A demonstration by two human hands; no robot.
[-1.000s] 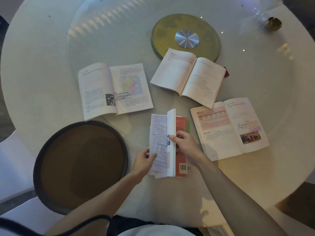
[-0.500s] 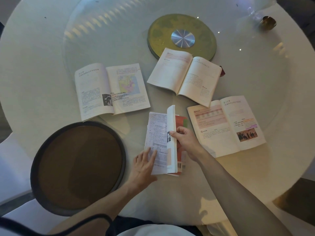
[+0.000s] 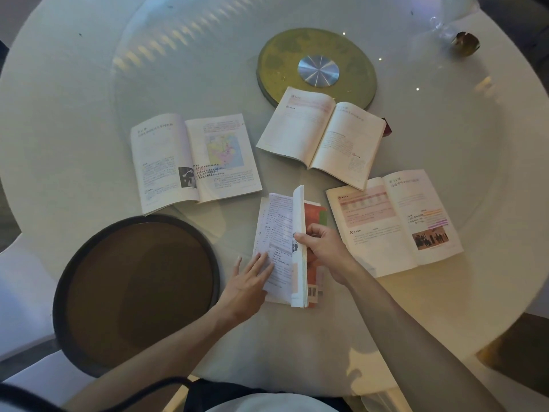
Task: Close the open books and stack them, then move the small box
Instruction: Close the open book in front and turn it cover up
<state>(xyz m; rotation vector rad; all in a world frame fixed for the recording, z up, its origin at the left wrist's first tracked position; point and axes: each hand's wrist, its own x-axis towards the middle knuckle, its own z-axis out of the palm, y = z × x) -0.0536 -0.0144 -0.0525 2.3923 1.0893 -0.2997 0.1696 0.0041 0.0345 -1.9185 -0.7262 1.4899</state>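
A red-covered book lies half open in front of me. My right hand grips its raised block of pages, held upright on edge. My left hand rests flat, fingers spread, on the lower left page. Three other books lie open on the white round table: one with a map at the left, one at the middle back, one with pink panels at the right. A small dark red box peeks out from behind the back book's right edge.
A dark round tray sits at the near left, overhanging the table edge. A gold disc with a silver hub lies at the centre under the glass turntable. A small gold object stands at the far right.
My left hand let go of the book's lower left corner and now lies flat on the page. My right hand has kept its hold on the upright pages.
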